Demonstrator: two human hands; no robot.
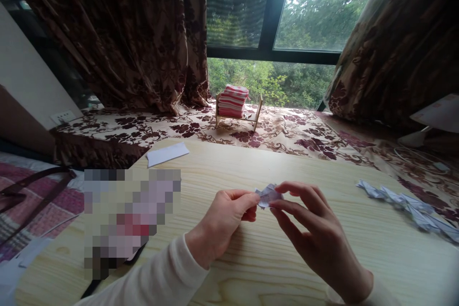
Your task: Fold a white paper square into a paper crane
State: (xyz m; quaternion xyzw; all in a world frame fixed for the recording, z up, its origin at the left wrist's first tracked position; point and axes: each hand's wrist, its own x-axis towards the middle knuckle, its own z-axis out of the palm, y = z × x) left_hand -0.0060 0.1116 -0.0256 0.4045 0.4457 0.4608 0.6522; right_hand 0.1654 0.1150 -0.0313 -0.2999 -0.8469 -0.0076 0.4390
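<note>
Between my two hands, just above the wooden table [229,162], is a small folded piece of white paper [269,196] with creases and pointed edges. My left hand [224,217] pinches its left end between thumb and fingers. On the other side, my right hand [311,227] grips the paper's right edge with its fingertips, the other fingers bent loosely below. A row of similar folded paper pieces [405,205] lies on the table's right side, somewhat blurred. At the far left of the tabletop rests a flat white paper strip [168,154].
A pixelated patch [132,222] hides something on the table's left, with a dark edge below it. Behind the table, a small rack [256,117] with folded red-striped cloths [233,101] stands on the floral-covered sill [287,134]. A lamp [437,112] is at the right.
</note>
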